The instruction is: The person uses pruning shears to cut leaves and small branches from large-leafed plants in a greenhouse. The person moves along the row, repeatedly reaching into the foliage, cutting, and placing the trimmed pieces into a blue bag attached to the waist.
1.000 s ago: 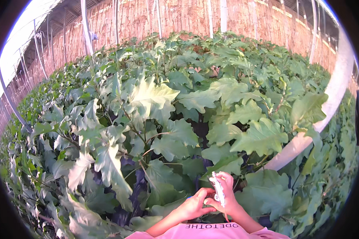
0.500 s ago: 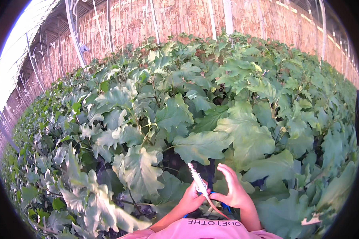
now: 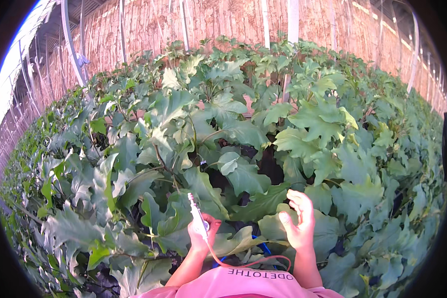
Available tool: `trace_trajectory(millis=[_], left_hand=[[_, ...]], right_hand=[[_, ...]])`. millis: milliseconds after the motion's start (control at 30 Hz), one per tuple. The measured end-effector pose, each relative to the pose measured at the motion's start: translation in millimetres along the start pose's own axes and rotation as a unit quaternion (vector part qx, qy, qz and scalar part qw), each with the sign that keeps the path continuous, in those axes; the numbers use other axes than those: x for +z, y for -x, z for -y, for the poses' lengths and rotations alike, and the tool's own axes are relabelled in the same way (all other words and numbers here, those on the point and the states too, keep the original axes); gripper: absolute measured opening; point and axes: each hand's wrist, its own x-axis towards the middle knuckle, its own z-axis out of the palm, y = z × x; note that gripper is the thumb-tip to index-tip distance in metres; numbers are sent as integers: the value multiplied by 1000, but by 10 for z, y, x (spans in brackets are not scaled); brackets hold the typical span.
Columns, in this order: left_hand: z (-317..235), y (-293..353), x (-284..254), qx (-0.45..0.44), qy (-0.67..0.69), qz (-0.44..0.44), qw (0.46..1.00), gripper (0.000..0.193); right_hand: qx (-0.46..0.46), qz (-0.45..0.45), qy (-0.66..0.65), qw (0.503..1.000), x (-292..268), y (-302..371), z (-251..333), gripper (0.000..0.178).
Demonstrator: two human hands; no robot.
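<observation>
My left hand (image 3: 206, 239) is closed around a slim white spray nozzle-like tool (image 3: 197, 217), which points up and away with a narrow, stepped tip. A thin reddish tube (image 3: 248, 262) runs from the tool's lower end and loops across in front of my pink shirt. My right hand (image 3: 299, 229) is raised to the right with nothing in it, its fingers slightly curled and the thumb apart from them. Broad lobed leaves (image 3: 265, 201), like those of eggplant, lie between and beyond both hands. A small pale purple flower (image 3: 202, 162) shows among the stems ahead of my left hand.
Dense leafy plants surround me on both sides. A blue strap or cord (image 3: 264, 246) is partly visible near my waist. White upright poles (image 3: 293, 22) stand at the back before a rough brownish wall (image 3: 223, 22). Dark gaps (image 3: 270, 166) open between plants ahead.
My hands have moved apart: the left went leftward with the tool, the right moved right and up. More of the tube shows. The plants ahead appear closer, with the view shifted forward.
</observation>
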Motion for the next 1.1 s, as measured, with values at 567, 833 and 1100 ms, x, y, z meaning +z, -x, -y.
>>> trace_trajectory(millis=[567,833,1100], left_hand=[[1903,-4693,2336,169,85,50,981,37],[2436,-6646,3143,167,154,62,972,32],[3313,-8684,3484,243,27,11,970,40]], right_hand=[[-85,-129,7,988,551,-4538,-2793,50],[-207,-114,87,968,883,-6899,-3841,68],[-280,-164,76,943,1636,-9902,-4620,101]])
